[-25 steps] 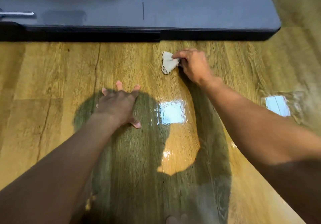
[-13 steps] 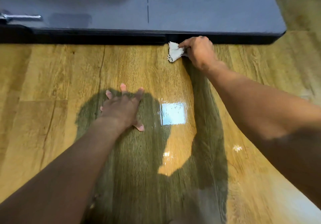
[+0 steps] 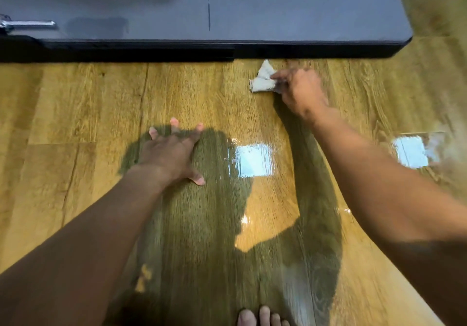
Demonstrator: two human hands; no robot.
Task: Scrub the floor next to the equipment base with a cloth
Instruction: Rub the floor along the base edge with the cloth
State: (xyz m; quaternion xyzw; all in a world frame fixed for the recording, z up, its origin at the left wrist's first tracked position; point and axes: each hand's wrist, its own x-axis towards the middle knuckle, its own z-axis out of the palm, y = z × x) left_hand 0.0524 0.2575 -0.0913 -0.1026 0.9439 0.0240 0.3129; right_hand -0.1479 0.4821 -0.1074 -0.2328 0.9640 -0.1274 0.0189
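Note:
A small crumpled white cloth (image 3: 262, 80) lies on the glossy wooden floor (image 3: 83, 103), just in front of the dark grey equipment base (image 3: 278, 12). My right hand (image 3: 300, 93) pinches the cloth's right end and holds it against the floor, a short way from the base's black front edge. My left hand (image 3: 171, 153) rests flat on the floor with fingers spread, nearer to me and to the left of the cloth.
A metal bar (image 3: 27, 25) lies on the base at the far left. The base's right corner (image 3: 406, 42) ends at the upper right, with wood floor beyond. Toes of a bare foot (image 3: 260, 317) show at the bottom edge. Bright window reflections gleam on the floor.
My right hand with the cloth went forward to the base's edge, then pulled back slightly and the cloth shifted. My left hand stayed planted.

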